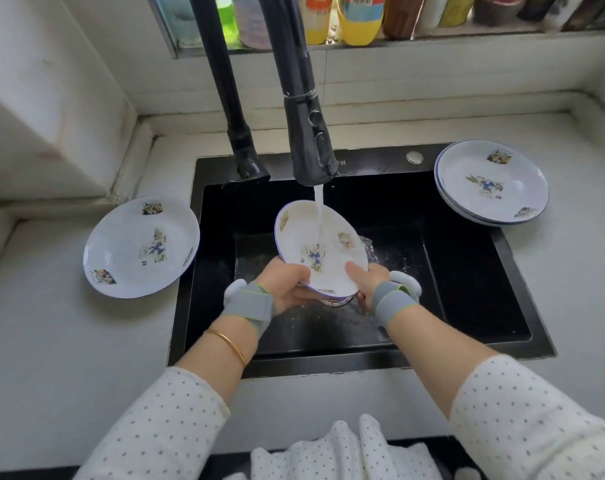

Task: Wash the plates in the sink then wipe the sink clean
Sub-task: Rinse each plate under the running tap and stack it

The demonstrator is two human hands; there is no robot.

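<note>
White plate (320,251) was tilted over the sink (467,289) under the water stream (318,209); fingers (354,271) of left hand (287,285) and right hand (370,280) were clamped on its lower rim. A stack (491,181) lay right of them.

Wht dotted sleeves (162,420), gry wrist straps (251,304), gold bangle (226,344).

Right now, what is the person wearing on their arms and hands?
The left sleeve and right sleeve are white with small dark dots. The left hand and right hand each wear a grey band edged in yellow-green, with a pale rounded pad. A thin gold bangle circles the left wrist.
</note>
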